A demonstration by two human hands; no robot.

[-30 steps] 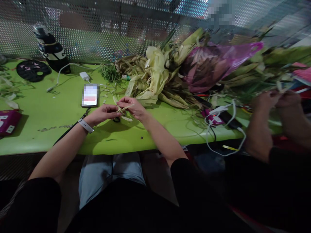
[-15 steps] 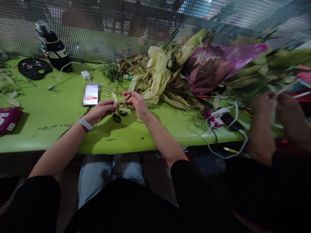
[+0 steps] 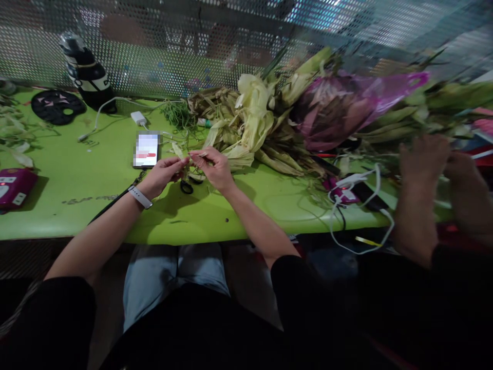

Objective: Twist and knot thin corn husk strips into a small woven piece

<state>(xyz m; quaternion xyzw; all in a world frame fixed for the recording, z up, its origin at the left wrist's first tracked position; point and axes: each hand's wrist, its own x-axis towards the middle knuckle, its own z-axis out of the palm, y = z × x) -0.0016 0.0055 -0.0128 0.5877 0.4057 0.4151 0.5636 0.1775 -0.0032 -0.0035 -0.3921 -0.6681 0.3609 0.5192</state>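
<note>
Above the green table, my left hand pinches a pale strip of corn husk between thumb and fingers. Fingertip to fingertip with it, my right hand is closed on the same piece, which the fingers partly cover. Black looped handles, seemingly of scissors, lie on the table just beneath the hands. To the right of my right hand spreads a heap of dried corn husks. A phone with a lit screen lies beyond my left hand.
A pink plastic bag sits among the husks. White cables and a purple power socket lie on the green table. A dark bottle stands at the back left. A co-worker's hands are at the right.
My right hand has turned and closed in toward my left, its fingers now bunched at the husk strip. The co-worker's nearer hand has risen slightly.
</note>
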